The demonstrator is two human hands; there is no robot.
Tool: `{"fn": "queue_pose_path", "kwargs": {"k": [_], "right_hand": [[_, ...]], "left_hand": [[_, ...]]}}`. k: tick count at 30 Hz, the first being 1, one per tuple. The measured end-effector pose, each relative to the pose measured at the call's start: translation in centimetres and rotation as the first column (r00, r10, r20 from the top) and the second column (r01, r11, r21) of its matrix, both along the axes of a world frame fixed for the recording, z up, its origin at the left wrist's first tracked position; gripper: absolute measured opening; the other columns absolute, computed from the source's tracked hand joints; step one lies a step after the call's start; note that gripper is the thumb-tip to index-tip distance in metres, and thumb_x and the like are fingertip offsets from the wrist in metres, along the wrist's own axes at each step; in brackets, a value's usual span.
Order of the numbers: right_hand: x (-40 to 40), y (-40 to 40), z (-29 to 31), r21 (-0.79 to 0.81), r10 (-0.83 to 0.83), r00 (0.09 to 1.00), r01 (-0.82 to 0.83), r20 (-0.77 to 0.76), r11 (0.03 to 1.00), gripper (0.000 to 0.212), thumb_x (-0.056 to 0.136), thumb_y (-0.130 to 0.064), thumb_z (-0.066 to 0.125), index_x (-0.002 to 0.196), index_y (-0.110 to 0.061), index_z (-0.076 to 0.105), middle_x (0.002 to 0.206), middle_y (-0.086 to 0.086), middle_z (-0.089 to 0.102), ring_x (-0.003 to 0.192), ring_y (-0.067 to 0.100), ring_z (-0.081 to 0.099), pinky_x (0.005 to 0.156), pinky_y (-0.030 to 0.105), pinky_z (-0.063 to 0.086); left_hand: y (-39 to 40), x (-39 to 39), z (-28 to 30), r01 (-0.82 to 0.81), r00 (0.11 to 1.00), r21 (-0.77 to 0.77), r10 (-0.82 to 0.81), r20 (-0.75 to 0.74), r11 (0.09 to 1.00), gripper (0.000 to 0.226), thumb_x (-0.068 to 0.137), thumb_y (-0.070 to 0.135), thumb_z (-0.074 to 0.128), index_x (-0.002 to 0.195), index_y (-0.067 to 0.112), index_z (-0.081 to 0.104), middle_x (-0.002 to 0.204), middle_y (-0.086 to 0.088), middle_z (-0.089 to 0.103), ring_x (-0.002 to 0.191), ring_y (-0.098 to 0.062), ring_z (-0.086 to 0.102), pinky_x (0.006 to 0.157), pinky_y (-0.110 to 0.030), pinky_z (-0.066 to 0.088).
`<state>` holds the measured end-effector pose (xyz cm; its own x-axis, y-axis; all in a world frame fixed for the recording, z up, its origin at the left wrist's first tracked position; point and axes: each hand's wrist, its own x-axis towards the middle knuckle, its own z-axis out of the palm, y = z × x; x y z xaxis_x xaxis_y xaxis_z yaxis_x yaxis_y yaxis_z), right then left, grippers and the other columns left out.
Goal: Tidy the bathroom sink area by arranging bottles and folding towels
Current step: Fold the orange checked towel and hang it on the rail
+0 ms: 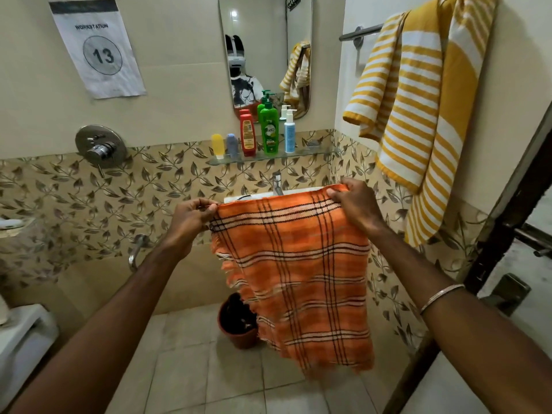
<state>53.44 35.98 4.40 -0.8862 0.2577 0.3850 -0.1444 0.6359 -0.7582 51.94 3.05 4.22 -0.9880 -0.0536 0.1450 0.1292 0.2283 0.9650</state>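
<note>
Right now both arms reach forward, and the orange checked towel hangs between the hands in front of the sink, its lower fringe loose above the floor. The left hand pinches one top corner with fingers curled tight; the right hand pinches the other, thumb over the hem. To fold well, I would keep the top edge taut and level, bring the two corners together so the side edges meet, then let the cloth settle before halving it again. Behind, five bottles stand in a row on the glass shelf under the mirror. A yellow striped towel hangs bunched over the rail, probably due for straightening.
</note>
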Motion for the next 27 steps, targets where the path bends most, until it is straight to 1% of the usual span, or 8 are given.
{"fn": "queue_pose_path", "kwargs": {"k": [3,7,10,12,16,19,22,27], "right_hand": [[0.1,0.1,-0.1,0.096,-0.076,0.991,0.086,-0.108,0.992,0.014,0.095,-0.033,0.064,0.099,-0.019,0.065,0.078,-0.008,0.064,0.062,0.011,0.062,0.053,0.024,0.043],[-0.2,0.0,-0.4,0.001,-0.014,0.997,0.014,-0.08,1.0,0.022,0.094,-0.03,0.066,0.103,-0.01,0.067,0.086,-0.004,0.067,0.068,0.013,0.063,0.06,0.027,0.049],[-0.1,-0.2,-0.3,0.006,-0.011,0.992,0.011,-0.126,1.0,0.018,0.095,-0.032,0.065,0.104,-0.017,0.066,0.086,-0.008,0.066,0.075,0.014,0.066,0.064,0.029,0.054],[-0.1,-0.4,0.0,-0.048,0.018,0.993,-0.023,-0.114,0.999,0.016,0.097,-0.031,0.062,0.101,-0.016,0.064,0.087,-0.003,0.067,0.078,0.02,0.068,0.068,0.032,0.056],[-0.1,0.0,0.6,-0.193,0.057,0.992,-0.079,-0.115,0.978,0.016,0.096,-0.022,0.055,0.091,-0.011,0.065,0.09,0.016,0.069,0.086,0.04,0.066,0.079,0.05,0.056],[0.1,0.7,1.0,-0.057,0.078,0.989,-0.086,-0.129,0.995,0.004,0.093,-0.019,0.066,0.094,-0.015,0.068,0.088,0.003,0.072,0.077,0.017,0.069,0.074,0.036,0.06],[0.4,1.1,1.2,0.065,0.092,0.98,-0.081,-0.176,0.995,0.016,0.082,-0.016,0.078,0.093,-0.022,0.069,0.085,-0.01,0.069,0.076,-0.005,0.062,0.068,0.014,0.052],[0.4,1.0,0.6,-0.042,0.071,0.979,-0.08,-0.189,0.996,0.022,0.075,-0.016,0.084,0.09,-0.013,0.067,0.079,-0.015,0.064,0.071,-0.005,0.06,0.056,0.005,0.046]], "left_hand": [[-0.1,-0.2,0.2,0.006,1.0,-0.006,-0.006,-0.008,1.0,0.011,0.099,0.008,0.054,0.1,0.008,0.065,0.096,-0.007,0.066,0.087,-0.017,0.06,0.075,-0.031,0.05],[-0.4,-0.3,0.0,0.013,1.0,-0.012,-0.013,-0.005,1.0,0.015,0.099,0.009,0.053,0.107,0.002,0.064,0.101,-0.012,0.066,0.091,-0.021,0.061,0.08,-0.037,0.052],[-0.6,-0.5,-0.1,0.005,1.0,0.013,-0.005,0.009,1.0,0.019,0.1,0.008,0.051,0.112,-0.003,0.062,0.101,-0.013,0.066,0.093,-0.024,0.062,0.085,-0.041,0.053],[-0.5,-0.5,-0.3,0.003,1.0,0.022,-0.004,0.008,1.0,0.019,0.1,0.008,0.05,0.112,-0.003,0.061,0.099,-0.012,0.066,0.092,-0.023,0.063,0.082,-0.041,0.055],[-0.3,-1.0,-0.8,-0.086,0.996,0.0,0.086,-0.03,0.996,0.018,0.1,0.009,0.05,0.109,-0.001,0.063,0.098,-0.011,0.065,0.088,-0.02,0.062,0.078,-0.039,0.056],[-0.4,-1.6,-1.4,-0.186,0.98,-0.036,0.183,-0.084,0.982,0.015,0.099,0.01,0.054,0.107,0.004,0.065,0.098,-0.01,0.066,0.089,-0.021,0.063,0.071,-0.03,0.054],[-0.5,-1.9,-1.6,-0.256,0.962,-0.043,0.25,-0.111,0.966,0.016,0.099,0.012,0.054,0.109,0.006,0.065,0.097,-0.01,0.067,0.081,-0.02,0.064,0.061,-0.026,0.05],[-0.5,-2.1,-1.1,-0.321,0.933,-0.053,0.307,-0.187,0.945,0.01,0.098,0.017,0.058,0.105,0.015,0.065,0.101,-0.009,0.07,0.094,-0.027,0.069,0.082,-0.045,0.06]]}}
